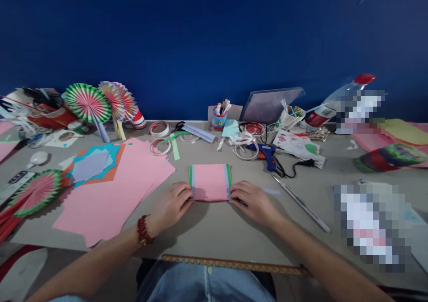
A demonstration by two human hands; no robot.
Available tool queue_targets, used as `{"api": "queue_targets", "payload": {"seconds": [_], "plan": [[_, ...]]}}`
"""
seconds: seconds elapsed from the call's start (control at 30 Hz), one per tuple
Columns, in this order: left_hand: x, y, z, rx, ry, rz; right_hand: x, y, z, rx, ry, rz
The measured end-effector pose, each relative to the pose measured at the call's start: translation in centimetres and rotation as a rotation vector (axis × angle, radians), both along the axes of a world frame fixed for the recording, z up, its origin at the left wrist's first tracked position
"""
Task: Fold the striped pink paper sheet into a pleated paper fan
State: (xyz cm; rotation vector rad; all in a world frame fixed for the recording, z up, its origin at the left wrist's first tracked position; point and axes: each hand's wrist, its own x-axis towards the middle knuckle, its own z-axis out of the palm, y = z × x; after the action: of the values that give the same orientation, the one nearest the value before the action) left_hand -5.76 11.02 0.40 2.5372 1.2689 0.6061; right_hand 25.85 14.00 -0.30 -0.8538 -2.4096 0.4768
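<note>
A folded pink paper [210,181] with green and lilac strips along its left and right edges lies on the grey table in front of me. My left hand [175,201] grips its lower left corner with bent fingers, a red beaded bracelet on the wrist. At the lower right corner, my right hand [250,200] holds the paper in the same way, fingers curled in. The thumbs and the paper's lower corners are partly hidden by the fingers.
Large pink sheets [110,195] and coloured star-shaped papers [92,163] lie left. Pleated paper fans [88,103] stand behind. A utility knife [302,204], blue glue gun [267,155], tape rolls [245,146] and a pen cup [220,120] are right and behind.
</note>
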Motion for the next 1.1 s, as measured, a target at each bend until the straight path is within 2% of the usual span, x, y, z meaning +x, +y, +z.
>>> {"api": "queue_targets", "payload": {"seconds": [0.27, 0.43, 0.63, 0.93, 1.1], "plan": [[-0.1, 0.2, -0.1, -0.005, -0.053, 0.015, 0.0, 0.2, 0.7, -0.061, -0.023, -0.032], [-0.4, 0.3, -0.1, -0.049, -0.123, 0.094, 0.0, 0.4, 0.9, -0.100, -0.056, -0.054], [-0.4, 0.8, 0.2, -0.069, -0.164, 0.112, 0.1, 0.9, 0.9, -0.109, -0.095, -0.101], [-0.1, 1.4, 0.3, -0.107, -0.104, 0.165, -0.4, 1.5, 1.0, -0.085, -0.208, -0.191], [0.1, 1.8, 1.0, -0.105, -0.037, 0.159, -0.8, 1.8, 1.2, -0.051, -0.277, -0.213]]}}
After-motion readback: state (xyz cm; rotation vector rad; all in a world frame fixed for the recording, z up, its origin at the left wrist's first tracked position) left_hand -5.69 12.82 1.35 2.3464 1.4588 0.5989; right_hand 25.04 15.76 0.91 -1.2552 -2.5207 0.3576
